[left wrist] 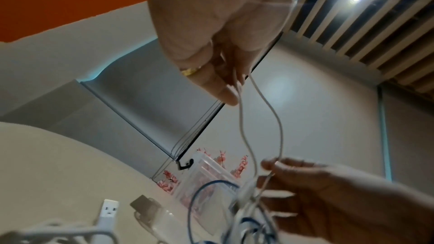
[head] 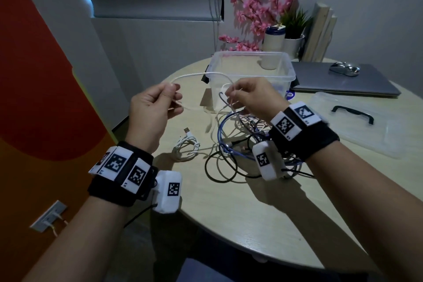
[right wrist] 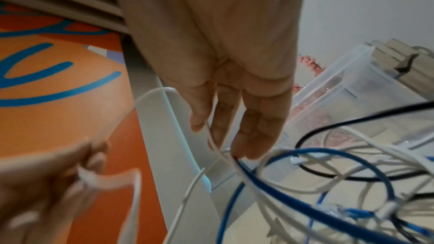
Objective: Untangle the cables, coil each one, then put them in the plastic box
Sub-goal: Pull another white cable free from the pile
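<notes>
My left hand (head: pixel 172 89) pinches a thin white cable (head: pixel 199 74) between thumb and fingers, raised above the table's left side. My right hand (head: pixel 232 95) pinches the same white cable a short way to the right, just in front of the clear plastic box (head: pixel 285 75). The cable arcs between the hands and drops into a tangle of blue, black and white cables (head: pixel 238 144) under my right wrist. In the left wrist view the white cable (left wrist: pixel 279 127) hangs in a loop from my left hand (left wrist: pixel 232 88). The right wrist view shows the white cable (right wrist: pixel 216 147) running between my right fingers (right wrist: pixel 253 127).
A coiled white cable (head: pixel 186 146) with a USB plug lies left of the tangle. The box lid (head: pixel 366 126) with its black handle lies at the right. A closed laptop (head: pixel 338 82) with a mouse (head: pixel 345 68) and pink flowers (head: pixel 258 11) stand behind.
</notes>
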